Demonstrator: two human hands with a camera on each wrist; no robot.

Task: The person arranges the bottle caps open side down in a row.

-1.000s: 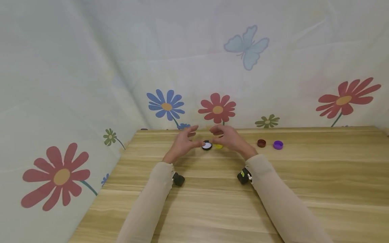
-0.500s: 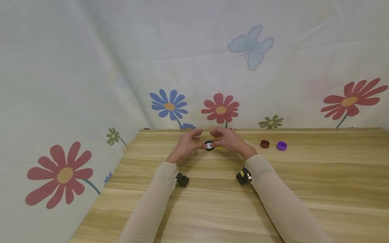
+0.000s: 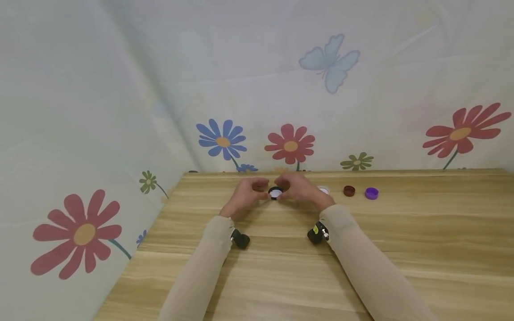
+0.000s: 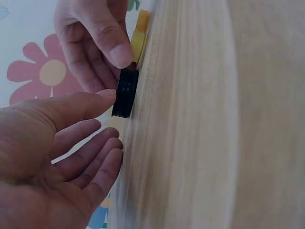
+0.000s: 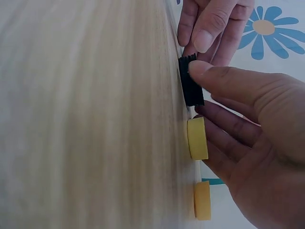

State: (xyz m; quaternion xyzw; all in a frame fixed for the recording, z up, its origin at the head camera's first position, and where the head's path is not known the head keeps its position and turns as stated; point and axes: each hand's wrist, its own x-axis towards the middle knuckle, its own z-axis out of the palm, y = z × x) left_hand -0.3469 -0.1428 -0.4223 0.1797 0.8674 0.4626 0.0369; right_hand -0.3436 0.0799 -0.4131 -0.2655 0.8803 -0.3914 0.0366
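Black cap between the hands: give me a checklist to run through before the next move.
1. White face of the black cap turned up: ok, visible in the head view.
2. Left hand wrapped round it: not ok; the thumb is at its rim, but the fingertips are apart from it.
3. Right hand holding it firmly: cannot tell; the thumb overlaps it in the right wrist view, but pressure doesn't show.
4. Yellow cap separate from it: ok; a small gap shows.
5. Brown cap and purple cap away from both hands: ok.
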